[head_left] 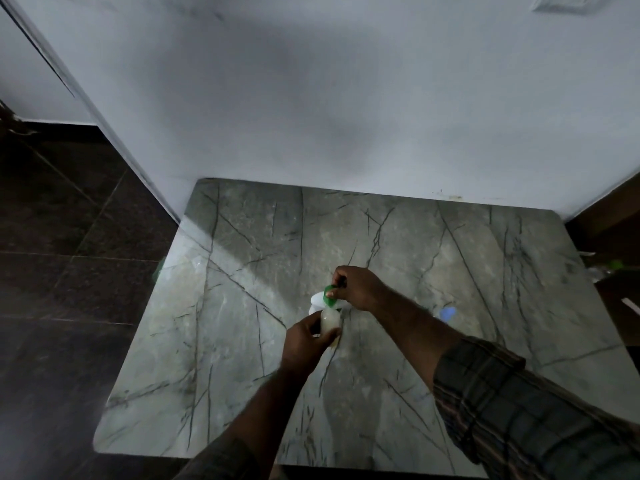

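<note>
Seen from the head camera, a person stood over a table (239, 306) of grey-green marble crossed by dark veins, both hands working at a small bottle (330, 321) above the middle of the slab. The left hand (304, 341) was curled round the pale, translucent bottle, gripping it from the near side and holding it tilted away. The right hand (358, 287) came in from the far side, its thumb and fingers pinching a green cap (328, 295) at the bottle's top. A white piece (317, 299) showed just beside the cap, touching it; motion blur left its shape unclear. Any label or writing on the bottle was too blurred to read.

A checked sleeve (502, 403) covered the right forearm from the elbow down, rolled back short of the wrist. Just beyond that forearm, a small blue object (447, 312) lay on the marble, well apart from the bottle. The table's far edge met a plain white wall (311, 98), where the corner of a wall plate (561, 0) showed at the upper right. Dark tiled floor (52, 237) ran along the table's left side. Off the right edge, something green (614, 265) lay among blurred items.
</note>
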Tool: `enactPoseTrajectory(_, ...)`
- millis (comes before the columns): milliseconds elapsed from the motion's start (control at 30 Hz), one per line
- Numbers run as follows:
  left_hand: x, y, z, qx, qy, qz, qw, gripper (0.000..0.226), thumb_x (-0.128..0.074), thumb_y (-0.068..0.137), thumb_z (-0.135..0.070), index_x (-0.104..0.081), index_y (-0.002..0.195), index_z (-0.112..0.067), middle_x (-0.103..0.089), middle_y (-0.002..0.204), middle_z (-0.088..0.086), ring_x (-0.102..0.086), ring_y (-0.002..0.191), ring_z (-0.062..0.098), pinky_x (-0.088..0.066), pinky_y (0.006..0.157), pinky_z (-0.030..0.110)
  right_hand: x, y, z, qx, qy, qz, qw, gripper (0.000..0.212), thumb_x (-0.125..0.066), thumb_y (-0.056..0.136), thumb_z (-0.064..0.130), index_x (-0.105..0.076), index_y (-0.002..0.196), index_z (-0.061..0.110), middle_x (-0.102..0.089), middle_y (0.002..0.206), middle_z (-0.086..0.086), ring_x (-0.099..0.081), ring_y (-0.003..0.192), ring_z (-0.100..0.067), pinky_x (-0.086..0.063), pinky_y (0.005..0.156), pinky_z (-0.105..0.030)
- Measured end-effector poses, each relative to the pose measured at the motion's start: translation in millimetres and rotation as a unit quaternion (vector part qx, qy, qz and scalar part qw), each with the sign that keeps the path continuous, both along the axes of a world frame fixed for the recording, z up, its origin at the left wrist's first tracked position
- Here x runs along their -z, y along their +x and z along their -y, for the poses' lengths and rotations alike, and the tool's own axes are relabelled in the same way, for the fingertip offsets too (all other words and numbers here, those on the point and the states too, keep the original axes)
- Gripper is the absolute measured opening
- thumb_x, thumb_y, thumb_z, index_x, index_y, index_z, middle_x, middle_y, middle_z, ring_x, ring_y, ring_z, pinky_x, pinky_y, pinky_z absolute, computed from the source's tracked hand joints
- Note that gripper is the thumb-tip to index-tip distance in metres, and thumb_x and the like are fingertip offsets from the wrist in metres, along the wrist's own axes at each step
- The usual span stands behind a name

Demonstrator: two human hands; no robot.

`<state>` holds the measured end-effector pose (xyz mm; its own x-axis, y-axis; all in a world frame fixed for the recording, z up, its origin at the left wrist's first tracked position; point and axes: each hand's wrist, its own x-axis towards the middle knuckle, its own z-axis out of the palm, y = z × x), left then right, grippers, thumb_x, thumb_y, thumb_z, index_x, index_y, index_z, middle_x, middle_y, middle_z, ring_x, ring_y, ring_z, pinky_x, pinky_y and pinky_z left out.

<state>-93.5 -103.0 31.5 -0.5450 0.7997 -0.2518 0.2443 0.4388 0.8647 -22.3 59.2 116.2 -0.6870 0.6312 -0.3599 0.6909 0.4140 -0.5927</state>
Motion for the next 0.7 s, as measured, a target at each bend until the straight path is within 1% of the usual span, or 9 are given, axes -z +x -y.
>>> enactPoseTrajectory(33,-0.9,-0.3,-0.2,0.001,0.002,0.0,1.0,0.047,-0.08,0.076,-0.041,-0.069,0.118,-0.024,-0.076,0.107,-0.008,-0.07,0.092,0.0,-0.059,0.084,0.023,-0.9,-0.4,-0.4,-0.002,0.001,0.002,1.0,0.025,-0.076,0.078,0.03,-0.065,0.092,0.012,-0.069,0.093,-0.007,-0.062,0.086,-0.022,-0.049,0.078,-0.038)
enactPoseTrajectory(67,-1.4,-0.6,-0.1,0.002,0.003,-0.001,1.0,0.048,-0.08,0.076,-0.041,-0.069,0.119,-0.023,-0.076,0.107,-0.007,-0.07,0.093,0.001,-0.059,0.085,0.024,-1.6,-0.3,-1.1,-0.002,0.001,0.003,1.0,0.026,-0.077,0.078,0.03,-0.065,0.092,0.012,-0.069,0.093,-0.007,-0.062,0.086,-0.022,-0.049,0.078,-0.038)
enactPoseTrajectory(167,-3.3,-0.7,0.0,0.005,0.0,-0.002,1.0,0.049,-0.08,0.076,-0.041,-0.069,0.12,-0.022,-0.075,0.108,-0.006,-0.07,0.094,0.004,-0.059,0.085,0.026,-5.2,-0.7,-4.3,-0.001,-0.003,0.004,1.0,0.026,-0.077,0.078,0.031,-0.066,0.092,0.013,-0.069,0.093,-0.006,-0.06,0.084,-0.019,-0.049,0.078,-0.036)
enactPoseTrajectory(267,-6.5,-0.5,1.2,0.003,0.0,-0.009,1.0,0.05,-0.08,0.076,-0.041,-0.068,0.12,-0.022,-0.075,0.108,-0.006,-0.07,0.093,0.005,-0.054,0.078,0.014,-7.9,-2.2,-5.0,-0.005,-0.004,0.004,1.0,0.027,-0.078,0.077,0.031,-0.067,0.093,0.012,-0.069,0.094,-0.005,-0.059,0.082,-0.017,-0.05,0.079,-0.037)
enactPoseTrajectory(333,-7.4,-0.8,0.9,0.002,-0.001,-0.008,1.0,0.049,-0.08,0.076,-0.041,-0.069,0.12,-0.021,-0.075,0.108,-0.005,-0.07,0.093,0.005,-0.052,0.077,0.011,-8.0,-2.0,-5.5,-0.004,-0.005,0.007,1.0,0.026,-0.078,0.077,0.031,-0.066,0.092,0.013,-0.069,0.093,-0.005,-0.06,0.083,-0.018,-0.05,0.08,-0.038)
enactPoseTrajectory(433,-7.5,-1.5,-1.5,0.001,-0.005,-0.008,1.0,0.049,-0.08,0.077,-0.04,-0.069,0.12,-0.02,-0.075,0.109,-0.005,-0.07,0.094,0.005,-0.055,0.081,0.017,-6.0,-0.9,-4.5,-0.004,-0.005,0.008,1.0,0.025,-0.078,0.077,0.031,-0.064,0.088,0.013,-0.068,0.09,-0.005,-0.061,0.084,-0.022,-0.05,0.079,-0.04)
enactPoseTrajectory(567,-4.1,-0.7,-2.8,0.002,-0.006,-0.012,1.0,0.05,-0.08,0.077,-0.039,-0.068,0.121,-0.019,-0.075,0.11,-0.003,-0.07,0.095,0.008,-0.058,0.086,0.026,-3.2,0.7,-0.9,-0.004,0.0,0.008,1.0,0.025,-0.076,0.079,0.031,-0.062,0.088,0.013,-0.067,0.09,-0.007,-0.06,0.083,-0.023,-0.05,0.076,-0.04)
enactPoseTrajectory(633,-3.9,-1.0,-2.6,0.004,-0.009,-0.012,1.0,0.051,-0.08,0.077,-0.039,-0.068,0.122,-0.018,-0.075,0.111,-0.002,-0.07,0.096,0.008,-0.058,0.087,0.027,-4.7,0.0,-2.5,-0.006,-0.002,0.011,1.0,0.026,-0.076,0.079,0.032,-0.063,0.09,0.012,-0.068,0.092,-0.007,-0.061,0.085,-0.023,-0.05,0.078,-0.039)
enactPoseTrajectory(700,-4.3,-0.6,-2.0,0.006,-0.009,-0.009,1.0,0.052,-0.081,0.077,-0.039,-0.068,0.122,-0.019,-0.075,0.111,-0.002,-0.07,0.097,0.009,-0.057,0.086,0.024,-7.0,-0.5,-4.4,-0.006,-0.004,0.011,1.0,0.027,-0.076,0.079,0.032,-0.064,0.092,0.012,-0.069,0.093,-0.007,-0.061,0.086,-0.022,-0.05,0.079,-0.039)
